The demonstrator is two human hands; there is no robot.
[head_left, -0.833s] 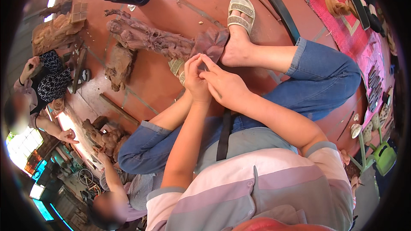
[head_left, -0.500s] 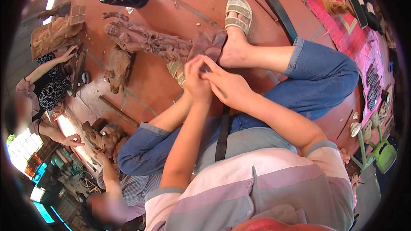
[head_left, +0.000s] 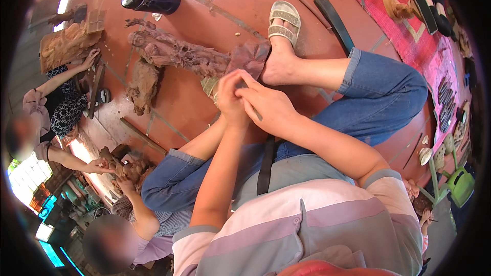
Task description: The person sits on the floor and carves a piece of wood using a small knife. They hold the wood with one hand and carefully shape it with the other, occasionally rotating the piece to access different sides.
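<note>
While the carving [head_left: 180, 53] is lying left of my foot [head_left: 279, 62], my left hand [head_left: 234, 102] and right hand [head_left: 273, 106] are pressing together nearby; whether they're pinching anything, I can't tell; I'm seemingly pausing; gripping the carving calls for parting them.

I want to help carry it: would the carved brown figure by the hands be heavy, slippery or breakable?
The carved figure is probably heavy, as it looks like thick wood. Its deeply bumpy surface likely wouldn't feel slippery. The thin piece at its far end might snap if bumped.

Reddish-brown carving [head_left: 181, 53], blue jeans [head_left: 383, 84]
</note>
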